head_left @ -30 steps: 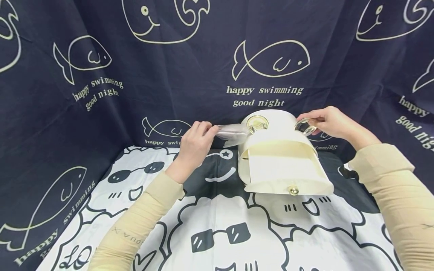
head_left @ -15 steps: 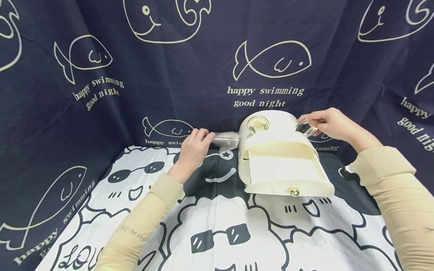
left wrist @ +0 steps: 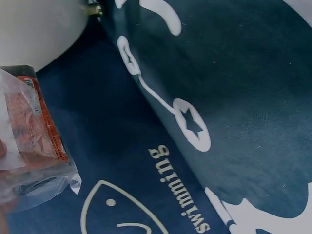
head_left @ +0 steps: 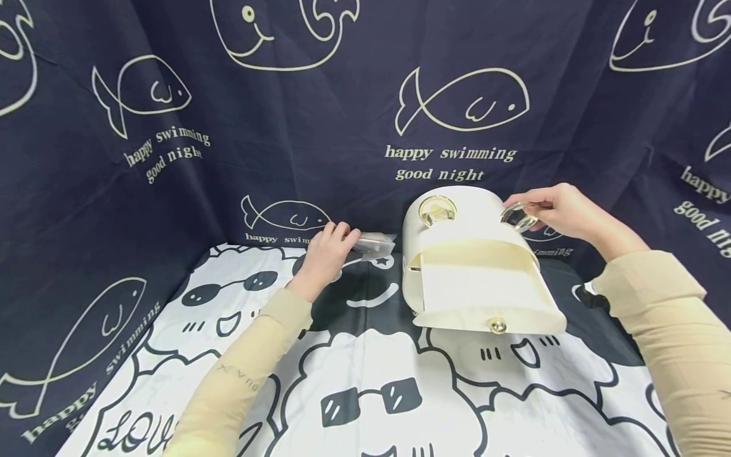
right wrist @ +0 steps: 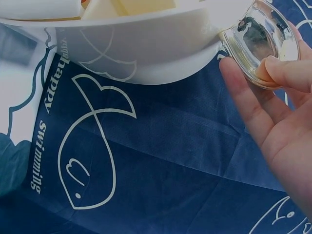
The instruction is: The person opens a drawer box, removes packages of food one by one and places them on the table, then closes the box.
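Note:
In the head view, my left hand [head_left: 327, 255] holds a small packet in clear plastic [head_left: 375, 245], a little left of a cream box [head_left: 414, 222]. The left wrist view shows the packet's red-brown contents through the wrap [left wrist: 34, 122], with just a bit of my fingers at the edge. My right hand [head_left: 577, 216] pinches the right one of two shiny gold round ears [head_left: 516, 217] on the box. In the right wrist view, thumb and fingers lie on that ear's rim [right wrist: 261, 44]. The box's drawer [head_left: 480, 285] is pulled out, its gold knob [head_left: 497, 325] facing me.
A navy curtain with fish outlines and lettering [head_left: 285, 127] hangs close behind the box. Under it all lies a black-and-white cartoon tablecloth [head_left: 365, 374]. The pulled-out drawer juts toward the front.
My left hand has moved slightly left and down, drawing the packet away from the box's left side. The right hand keeps its pinch on the gold ear, and the drawer stays out.

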`<act>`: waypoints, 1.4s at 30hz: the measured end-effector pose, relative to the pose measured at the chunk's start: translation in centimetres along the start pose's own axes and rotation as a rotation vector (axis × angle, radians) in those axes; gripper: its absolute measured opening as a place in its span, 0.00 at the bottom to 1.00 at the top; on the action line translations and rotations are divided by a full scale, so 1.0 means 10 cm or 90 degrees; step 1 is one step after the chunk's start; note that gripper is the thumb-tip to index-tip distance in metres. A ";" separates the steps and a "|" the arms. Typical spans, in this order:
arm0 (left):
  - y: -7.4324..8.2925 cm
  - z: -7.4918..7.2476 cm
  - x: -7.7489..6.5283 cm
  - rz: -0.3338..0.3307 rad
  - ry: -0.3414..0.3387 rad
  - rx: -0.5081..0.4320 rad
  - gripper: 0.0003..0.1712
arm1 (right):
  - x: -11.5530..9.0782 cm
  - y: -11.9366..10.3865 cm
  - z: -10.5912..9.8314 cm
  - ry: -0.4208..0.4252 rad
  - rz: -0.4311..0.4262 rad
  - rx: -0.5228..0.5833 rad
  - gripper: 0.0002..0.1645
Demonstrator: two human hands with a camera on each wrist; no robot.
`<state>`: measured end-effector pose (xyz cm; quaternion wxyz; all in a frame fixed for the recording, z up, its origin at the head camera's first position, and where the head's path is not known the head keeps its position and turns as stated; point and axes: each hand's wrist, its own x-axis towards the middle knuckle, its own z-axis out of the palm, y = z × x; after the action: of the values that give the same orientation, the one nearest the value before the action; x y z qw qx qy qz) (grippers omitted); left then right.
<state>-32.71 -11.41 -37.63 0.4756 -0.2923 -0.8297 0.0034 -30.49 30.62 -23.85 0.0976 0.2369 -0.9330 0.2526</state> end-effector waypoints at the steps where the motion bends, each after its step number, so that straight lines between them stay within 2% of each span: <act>1: -0.01 0.03 -0.01 0.002 -0.002 0.001 0.11 | 0.00 0.00 0.00 0.000 -0.001 0.000 0.21; 5: -0.02 0.16 -0.03 0.010 -0.020 0.011 0.13 | 0.01 -0.01 -0.01 0.002 -0.002 0.001 0.20; 10: -0.03 0.31 -0.07 0.010 -0.065 0.012 0.18 | 0.01 -0.01 0.00 0.006 -0.002 0.002 0.20; 20: 0.00 0.58 -0.17 -0.002 -0.061 0.016 0.07 | 0.00 0.01 0.00 0.012 -0.001 0.003 0.20; 34: 0.04 0.94 -0.28 -0.023 -0.122 0.020 0.07 | 0.00 0.02 0.00 0.008 0.007 0.012 0.21; 42: 0.07 1.03 -0.33 -0.023 -0.165 0.022 0.08 | 0.00 0.03 0.01 0.008 -0.011 0.018 0.21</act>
<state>-39.28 -9.65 -46.02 0.3692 -0.2660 -0.8892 0.0472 -30.67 30.78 -24.02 0.1027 0.2448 -0.9266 0.2663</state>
